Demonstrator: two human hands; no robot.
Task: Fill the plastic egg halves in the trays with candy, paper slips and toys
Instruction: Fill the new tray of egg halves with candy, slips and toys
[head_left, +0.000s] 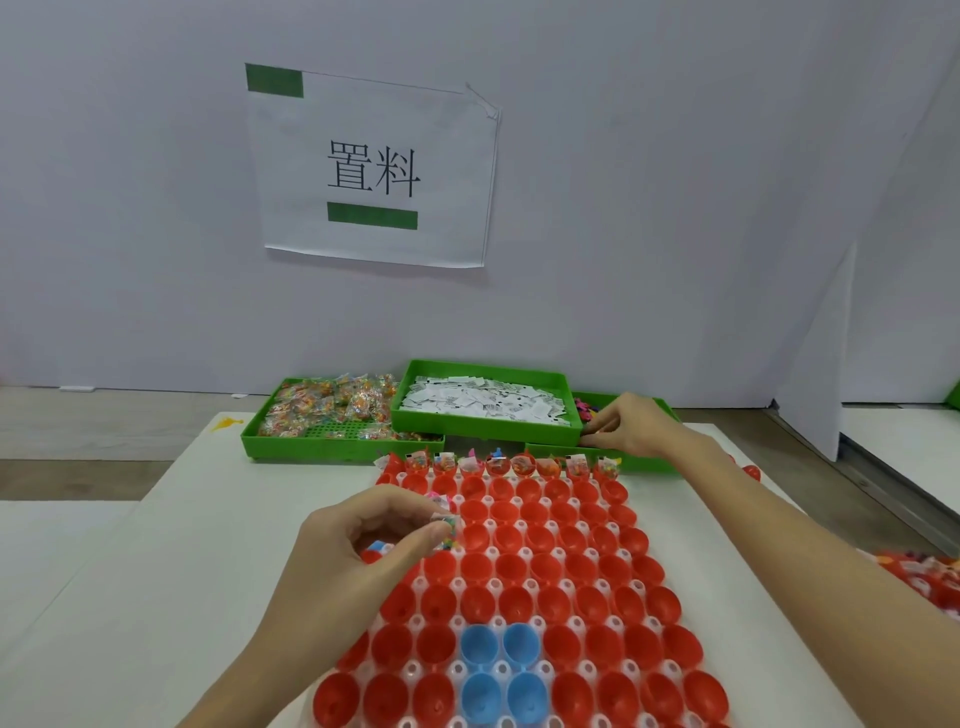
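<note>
Green bins line the wall behind the egg tray: candy bin, paper-slip bin stacked partly over it, and a toy bin mostly hidden by the right hand, whose curled fingers reach into it; what they pinch is unclear. Over the tray's near-left cups, the left hand pinches a candy packet. Only the farthest row of red egg halves is filled. More filled eggs are cut off at right.
</note>
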